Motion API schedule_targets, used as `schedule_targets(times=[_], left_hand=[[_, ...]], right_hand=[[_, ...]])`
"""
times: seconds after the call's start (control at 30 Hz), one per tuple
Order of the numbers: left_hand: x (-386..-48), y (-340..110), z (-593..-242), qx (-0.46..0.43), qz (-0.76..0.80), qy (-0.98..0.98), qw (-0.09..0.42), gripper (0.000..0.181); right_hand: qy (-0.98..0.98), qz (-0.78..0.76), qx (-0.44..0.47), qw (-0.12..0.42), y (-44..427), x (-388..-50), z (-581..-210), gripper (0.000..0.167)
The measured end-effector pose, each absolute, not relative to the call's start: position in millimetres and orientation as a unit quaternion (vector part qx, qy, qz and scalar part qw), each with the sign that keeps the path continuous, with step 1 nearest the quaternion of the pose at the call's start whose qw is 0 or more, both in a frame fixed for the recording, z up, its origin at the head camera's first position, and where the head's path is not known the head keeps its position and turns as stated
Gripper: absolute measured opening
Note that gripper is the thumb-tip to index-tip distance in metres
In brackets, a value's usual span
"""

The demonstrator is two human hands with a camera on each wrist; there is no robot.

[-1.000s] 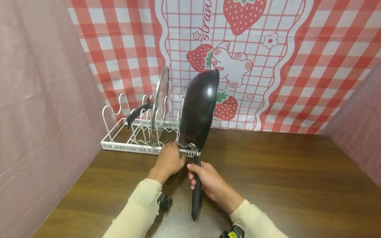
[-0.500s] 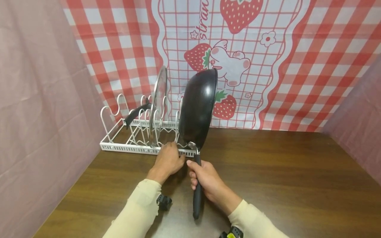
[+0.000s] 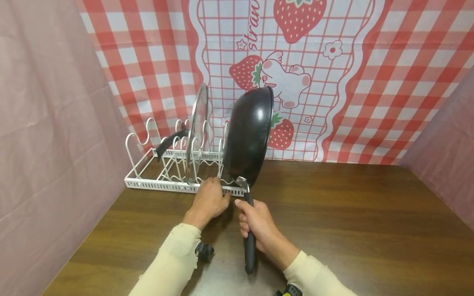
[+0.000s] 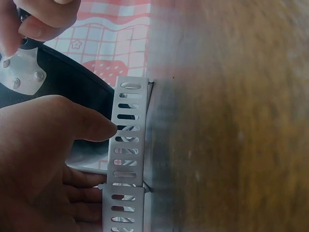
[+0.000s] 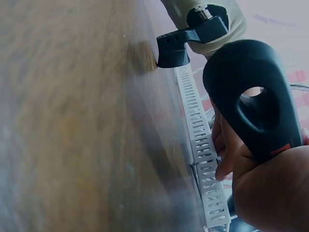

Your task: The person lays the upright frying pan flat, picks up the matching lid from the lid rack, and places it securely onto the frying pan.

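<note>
We judge the work to be partway along. With the clock centred on the white rack (image 3: 159, 186), the wok (image 3: 248, 133) is at its 3 o'clock end, on edge, its mouth facing 3 o'clock and its top leaning slightly that way. The right grip (image 3: 257, 222), at 4 o'clock, is wrapped round the wok's black handle (image 3: 249, 253), so the wok is not yet let go. We cannot tell whether it bears on the rack, nor whether it is going in or coming out; a settled, freed wok seems to be what is missing. The left grip (image 3: 209, 199), at 5 o'clock, is hooked over the near rail (image 4: 126, 167), which we take as steadying the rack.

The glass lid (image 3: 198, 127) already stands upright near the middle. A dark curved piece (image 3: 168, 144) juts on its 9 o'clock side; we cannot tell what it belongs to. The wire dividers (image 3: 220, 152) rise between lid and wok and would limit a shift toward 9 o'clock. The left grip sits near the handle's upper end, leaving little room there. Patterned cloth (image 3: 326, 82) hangs at 12 o'clock; the counter (image 3: 333, 213) spreads toward 3 o'clock.
</note>
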State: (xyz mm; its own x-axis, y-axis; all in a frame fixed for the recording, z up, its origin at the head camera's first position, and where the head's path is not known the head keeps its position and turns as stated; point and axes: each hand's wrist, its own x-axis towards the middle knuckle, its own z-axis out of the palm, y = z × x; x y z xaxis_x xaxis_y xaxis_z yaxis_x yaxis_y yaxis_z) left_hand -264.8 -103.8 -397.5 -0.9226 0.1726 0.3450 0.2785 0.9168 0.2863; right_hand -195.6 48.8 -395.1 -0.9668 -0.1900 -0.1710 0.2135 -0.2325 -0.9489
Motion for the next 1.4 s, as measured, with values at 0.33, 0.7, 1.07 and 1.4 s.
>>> schedule_targets(times=[0.33,0.7,1.07,1.4], left_hand=[[-264.3,-104.0,-397.5,-0.123,-0.163,-0.965,0.164,0.047],[-265.2,-103.4,-398.1,-0.131,-0.162,-0.963,0.173,0.045],[-264.8,-103.8,-397.0,-0.126,-0.158,-0.965,0.167,0.044],[-265.0,-103.2,-396.0,-0.125,-0.153,-0.967,0.161,0.045]], right_hand=[[0.620,-0.776,0.003,0.115,48.9,-193.5,-394.4,0.029],[0.621,-0.776,0.018,0.108,49.9,-194.9,-393.5,0.034],[0.615,-0.779,0.022,0.117,52.2,-196.9,-394.3,0.038],[0.617,-0.777,0.025,0.120,51.8,-195.6,-391.9,0.029]])
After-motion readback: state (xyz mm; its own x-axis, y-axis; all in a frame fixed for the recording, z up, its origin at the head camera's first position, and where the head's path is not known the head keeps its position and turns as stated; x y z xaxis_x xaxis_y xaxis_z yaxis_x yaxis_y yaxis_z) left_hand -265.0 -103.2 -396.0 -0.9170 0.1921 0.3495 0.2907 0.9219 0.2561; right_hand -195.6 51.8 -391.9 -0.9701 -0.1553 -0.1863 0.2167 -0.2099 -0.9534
